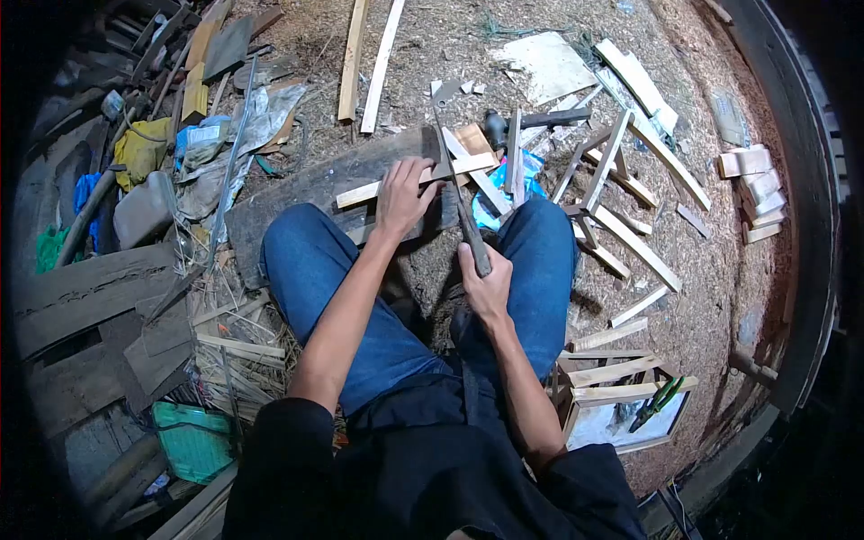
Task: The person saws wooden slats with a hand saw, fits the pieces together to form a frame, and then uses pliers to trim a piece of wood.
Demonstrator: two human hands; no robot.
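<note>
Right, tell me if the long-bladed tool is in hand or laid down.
In hand: the right hand grips the long-bladed tool by its handle, its blade crossing a wooden strip.

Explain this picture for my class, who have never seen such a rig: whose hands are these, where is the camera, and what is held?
There is no robot here. One person, seated low, wears a head camera that looks down, giving this single view. The left hand holds a wooden strip on a dark board. The right hand grips a long-bladed tool, its exact type unclear. On the chip-strewn ground to the right lie wooden frames, stacked blocks and green-handled pliers or cutters.
</note>
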